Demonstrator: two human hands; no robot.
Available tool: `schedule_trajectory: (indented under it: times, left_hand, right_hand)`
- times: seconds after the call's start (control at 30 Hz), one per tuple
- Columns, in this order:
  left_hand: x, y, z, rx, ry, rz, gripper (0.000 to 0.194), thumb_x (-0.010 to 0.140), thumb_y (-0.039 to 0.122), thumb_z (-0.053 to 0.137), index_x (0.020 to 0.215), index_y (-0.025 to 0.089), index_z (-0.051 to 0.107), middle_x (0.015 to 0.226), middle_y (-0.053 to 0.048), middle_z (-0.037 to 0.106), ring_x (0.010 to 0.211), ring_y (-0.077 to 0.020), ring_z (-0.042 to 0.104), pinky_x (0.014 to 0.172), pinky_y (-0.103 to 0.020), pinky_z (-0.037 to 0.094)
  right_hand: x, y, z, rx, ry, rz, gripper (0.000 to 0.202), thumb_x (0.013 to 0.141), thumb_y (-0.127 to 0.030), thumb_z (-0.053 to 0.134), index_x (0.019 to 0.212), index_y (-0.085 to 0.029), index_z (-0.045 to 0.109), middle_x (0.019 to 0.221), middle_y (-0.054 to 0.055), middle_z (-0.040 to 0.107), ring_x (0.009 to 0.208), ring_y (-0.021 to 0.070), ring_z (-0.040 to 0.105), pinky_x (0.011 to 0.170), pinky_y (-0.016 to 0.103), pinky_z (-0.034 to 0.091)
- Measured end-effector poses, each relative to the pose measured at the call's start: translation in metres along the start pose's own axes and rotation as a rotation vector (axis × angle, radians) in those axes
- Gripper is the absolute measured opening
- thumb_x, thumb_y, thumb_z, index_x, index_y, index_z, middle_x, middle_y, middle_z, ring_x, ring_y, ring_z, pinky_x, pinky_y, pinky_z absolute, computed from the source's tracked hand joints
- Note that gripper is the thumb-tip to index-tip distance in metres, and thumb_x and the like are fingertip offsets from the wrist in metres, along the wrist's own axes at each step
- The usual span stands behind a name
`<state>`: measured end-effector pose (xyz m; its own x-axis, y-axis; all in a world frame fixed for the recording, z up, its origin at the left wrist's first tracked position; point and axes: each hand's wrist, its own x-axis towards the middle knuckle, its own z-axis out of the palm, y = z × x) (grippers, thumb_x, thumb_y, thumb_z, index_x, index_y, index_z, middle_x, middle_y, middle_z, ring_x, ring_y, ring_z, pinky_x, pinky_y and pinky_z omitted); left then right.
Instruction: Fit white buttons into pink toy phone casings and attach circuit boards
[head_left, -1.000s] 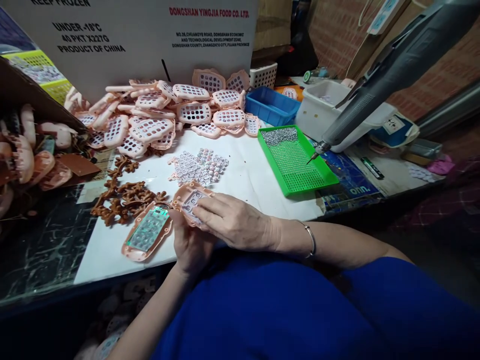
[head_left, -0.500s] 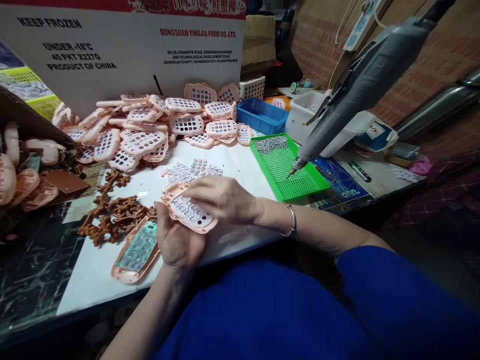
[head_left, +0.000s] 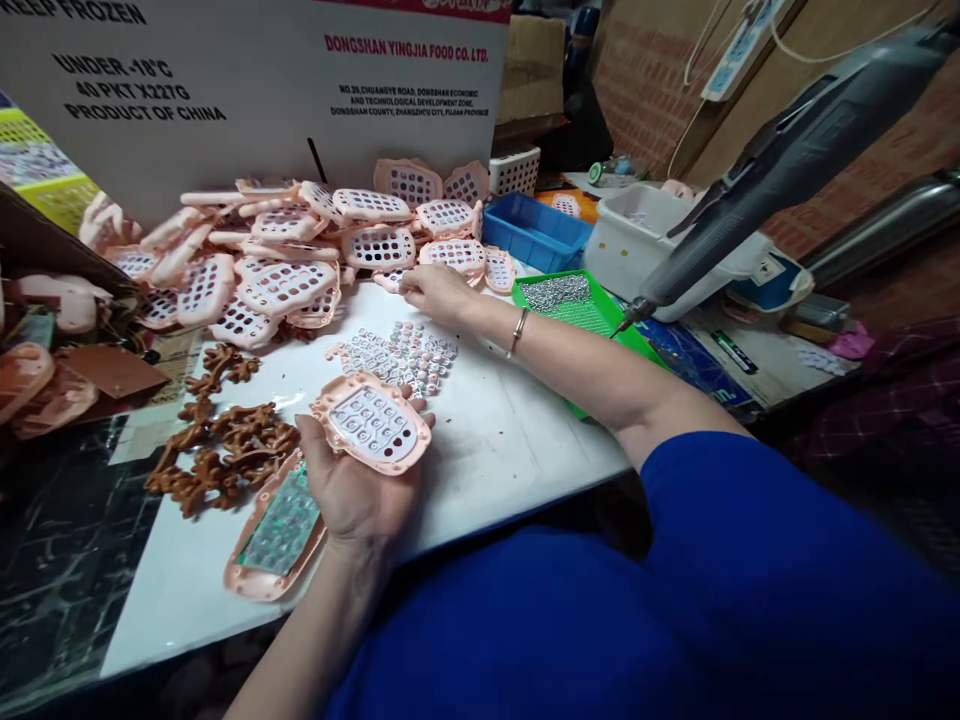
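Observation:
My left hand point(head_left: 364, 490) is closed round a pink plastic shell point(head_left: 337, 390), palm up. Its inner side faces up, with white buttons point(head_left: 367, 412) seated in most of its holes and a few dark holes bare at one end. Farther back, my right hand point(head_left: 439, 292) is at the front edge of a pile of pink shells point(head_left: 289, 285). Its fingers are bent together, and anything between them is hidden. Loose small buttons point(head_left: 427, 362) lie between the hands. Beside my left wrist rests another pink shell point(head_left: 259, 585) holding a green circuit board point(head_left: 281, 525).
Brown bone-like pieces point(head_left: 247, 440) lie at left. A green tray point(head_left: 574, 262) holds small metal parts, under a hanging grey electric screwdriver point(head_left: 757, 170). Behind stand a blue bin point(head_left: 536, 232), a white tub point(head_left: 622, 255) and a large printed carton point(head_left: 262, 110).
My right hand has left the shell in my left hand and moved forward to the pile's edge. The left hand still holds the shell. The view has shifted slightly.

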<state>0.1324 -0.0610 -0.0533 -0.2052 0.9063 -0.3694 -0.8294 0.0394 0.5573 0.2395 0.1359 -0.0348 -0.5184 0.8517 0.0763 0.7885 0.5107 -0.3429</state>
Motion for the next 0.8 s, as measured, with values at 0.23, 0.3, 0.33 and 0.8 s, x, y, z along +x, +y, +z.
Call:
schedule_trajectory:
  times: [0.23,0.3,0.33,0.8]
  left_hand:
    - [-0.008,-0.01,0.004,0.074,-0.21,-0.267,0.055,0.083,0.063,0.048,0.103,0.014,0.064,0.078,-0.012,0.071,0.061,-0.0214,0.068,0.057,-0.033,0.057]
    - [-0.01,-0.012,0.004,0.103,-0.29,-0.337,0.054,0.082,0.062,0.05,0.098,0.012,0.065,0.079,-0.013,0.07,0.063,-0.0217,0.068,0.059,-0.033,0.058]
    - [-0.01,-0.012,0.004,0.105,-0.313,-0.338,0.054,0.082,0.062,0.05,0.097,0.012,0.065,0.079,-0.013,0.07,0.063,-0.0214,0.068,0.06,-0.033,0.058]
    - [-0.003,-0.005,0.001,0.002,-0.155,-0.198,0.06,0.091,0.06,0.028,0.102,0.014,0.064,0.074,-0.011,0.07,0.056,-0.0209,0.067,0.065,-0.04,0.059]
  right_hand:
    - [-0.022,-0.033,0.001,0.038,-0.129,-0.242,0.022,0.088,-0.013,0.05,0.096,-0.014,0.07,0.1,0.006,0.069,0.091,0.0135,0.057,0.082,0.028,0.037]
    - [-0.017,-0.047,0.006,0.013,-0.14,-0.292,0.023,0.089,-0.014,0.048,0.098,-0.014,0.069,0.103,0.007,0.069,0.094,0.0142,0.058,0.083,0.028,0.038]
    - [-0.013,-0.055,0.01,-0.01,-0.146,-0.31,0.023,0.09,-0.014,0.047,0.098,-0.014,0.069,0.105,0.007,0.069,0.095,0.015,0.058,0.082,0.028,0.038]
    - [0.033,-0.09,0.03,-0.016,-0.139,-0.256,0.01,0.081,-0.015,0.057,0.084,-0.011,0.066,0.079,0.001,0.064,0.08,0.0095,0.055,0.073,0.021,0.042]
